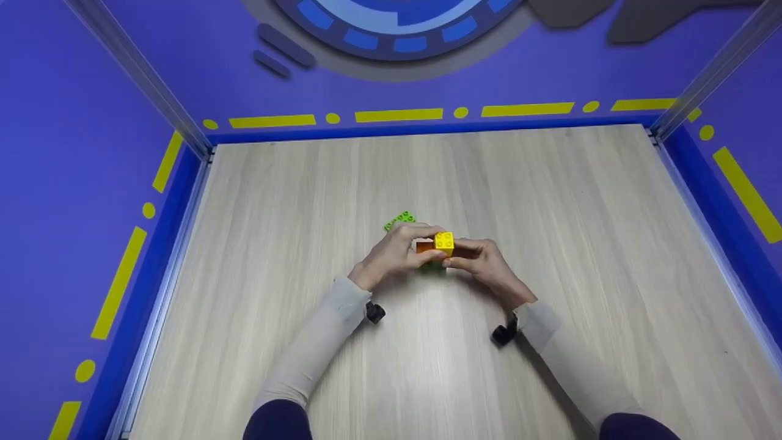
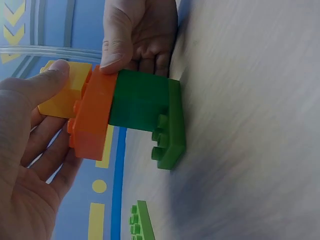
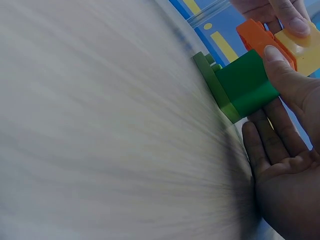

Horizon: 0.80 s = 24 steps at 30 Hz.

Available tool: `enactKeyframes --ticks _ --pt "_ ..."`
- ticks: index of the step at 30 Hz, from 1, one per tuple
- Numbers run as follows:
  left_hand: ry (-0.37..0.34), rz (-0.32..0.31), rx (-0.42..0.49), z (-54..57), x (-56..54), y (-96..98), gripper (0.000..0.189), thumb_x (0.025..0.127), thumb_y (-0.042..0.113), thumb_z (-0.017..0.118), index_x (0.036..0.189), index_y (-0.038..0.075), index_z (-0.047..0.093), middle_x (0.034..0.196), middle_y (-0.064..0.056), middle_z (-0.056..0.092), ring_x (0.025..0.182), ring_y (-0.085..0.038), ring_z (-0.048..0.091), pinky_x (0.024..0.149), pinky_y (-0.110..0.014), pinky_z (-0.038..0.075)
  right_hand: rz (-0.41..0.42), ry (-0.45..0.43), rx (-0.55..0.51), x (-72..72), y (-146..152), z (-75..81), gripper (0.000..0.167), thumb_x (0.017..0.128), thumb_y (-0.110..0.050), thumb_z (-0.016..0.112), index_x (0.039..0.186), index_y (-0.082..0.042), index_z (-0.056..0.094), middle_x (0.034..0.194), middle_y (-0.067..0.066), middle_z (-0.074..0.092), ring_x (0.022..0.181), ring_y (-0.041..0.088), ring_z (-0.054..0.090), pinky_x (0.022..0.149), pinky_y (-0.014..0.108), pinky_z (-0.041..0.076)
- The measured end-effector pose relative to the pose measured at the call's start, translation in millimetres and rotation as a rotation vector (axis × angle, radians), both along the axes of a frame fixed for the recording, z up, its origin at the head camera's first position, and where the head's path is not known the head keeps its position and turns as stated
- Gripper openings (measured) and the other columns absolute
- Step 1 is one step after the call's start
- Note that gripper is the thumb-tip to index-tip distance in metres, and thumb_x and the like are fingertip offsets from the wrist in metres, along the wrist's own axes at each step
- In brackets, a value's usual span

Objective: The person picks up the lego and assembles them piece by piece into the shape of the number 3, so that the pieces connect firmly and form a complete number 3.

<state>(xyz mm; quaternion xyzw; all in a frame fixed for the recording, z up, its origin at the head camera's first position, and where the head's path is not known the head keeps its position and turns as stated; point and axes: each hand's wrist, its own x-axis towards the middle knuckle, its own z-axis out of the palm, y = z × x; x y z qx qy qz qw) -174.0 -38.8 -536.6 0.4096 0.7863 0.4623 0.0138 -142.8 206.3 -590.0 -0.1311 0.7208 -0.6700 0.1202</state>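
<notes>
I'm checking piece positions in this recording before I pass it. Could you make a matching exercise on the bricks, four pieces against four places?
Pieces
1. Yellow block
2. Orange block
3. Dark green block
4. Loose lime-green plate

Places
A. Directly under the orange piece
B. Lying apart on the table
C. Uppermost in the held stack
D. Directly under the yellow piece

Pairs: 1-C, 2-D, 3-A, 4-B
</notes>
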Motion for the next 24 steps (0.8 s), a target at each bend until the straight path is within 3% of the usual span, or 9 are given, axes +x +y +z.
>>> enactKeyframes --ticks 7,11,19,24 --pt "0.053 0.008 -0.024 -3.2 -0.3 -0.3 0.039 0.098 0.023 0.08 0.132 0.004 0.075 0.122 -0.01 0.079 0.104 -0.019 0.076 0.09 -0.026 0.059 -0.015 -0.04 -0.033 0.7 -1.0 0.3 0.045 0.09 -0.006 0.085 0.134 -0.003 0.074 0.13 0.016 0.075 0.117 0.022 0.074 0.099 0.032 0.059" --pt "0.049 0.014 -0.029 -4.9 -0.9 -2.2 0.04 0.097 0.022 0.082 0.132 0.004 0.075 0.123 -0.011 0.079 0.106 -0.019 0.075 0.091 -0.025 0.058 -0.014 -0.052 -0.038 -0.4 -2.0 -0.4 0.045 0.09 -0.005 0.085 0.134 -0.003 0.073 0.129 0.016 0.076 0.115 0.021 0.074 0.099 0.032 0.059" --pt "0.027 0.022 -0.033 -5.3 0.6 -4.3 0.041 0.097 0.024 0.081 0.133 0.004 0.074 0.125 -0.011 0.078 0.113 -0.023 0.074 0.098 -0.038 0.059 0.005 -0.019 -0.029 -0.3 -2.5 -1.4 0.047 0.09 -0.005 0.085 0.135 -0.002 0.073 0.129 0.016 0.076 0.113 0.02 0.075 0.097 0.031 0.059" --pt "0.042 0.033 -0.048 -3.7 2.5 -6.6 0.048 0.098 0.028 0.08 0.137 0.002 0.07 0.132 -0.012 0.075 0.12 -0.024 0.072 0.102 -0.036 0.057 0.0 0.002 -0.007 -0.2 -3.0 -0.3 0.046 0.09 -0.005 0.085 0.134 -0.003 0.073 0.129 0.017 0.076 0.114 0.02 0.075 0.097 0.03 0.059"
